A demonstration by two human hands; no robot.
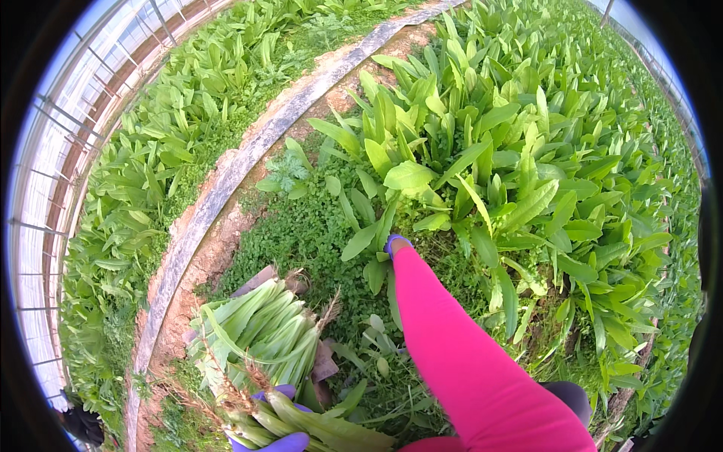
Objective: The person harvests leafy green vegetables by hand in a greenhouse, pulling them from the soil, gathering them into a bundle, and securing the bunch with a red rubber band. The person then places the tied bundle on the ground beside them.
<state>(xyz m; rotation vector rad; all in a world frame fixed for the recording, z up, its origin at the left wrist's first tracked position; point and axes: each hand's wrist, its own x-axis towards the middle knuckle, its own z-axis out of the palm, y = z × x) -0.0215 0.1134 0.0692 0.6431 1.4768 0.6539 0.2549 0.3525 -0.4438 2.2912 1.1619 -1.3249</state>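
My left hand (282, 443), in a purple glove, grips a bunch of uprooted leafy green plants (316, 421) near the bottom edge. Their pale stems and brown roots point to the left. Just beyond it lies a stacked bundle of cut leafy greens (271, 333), roots towards the right, on what looks like a brown strip or board (325, 361). My right arm in a pink sleeve reaches forward to the growing plants. Only the wrist and purple glove cuff of my right hand (397, 244) show; leaves (364, 240) hide the fingers.
Dense rows of long-leaved greens (508, 158) grow ahead and to the right. Low weeds (294, 237) cover the ground before me. A grey flat strip (243, 164) runs along bare soil at left, beside another planted bed (186, 124). A framed greenhouse wall (51, 198) curves along the left.
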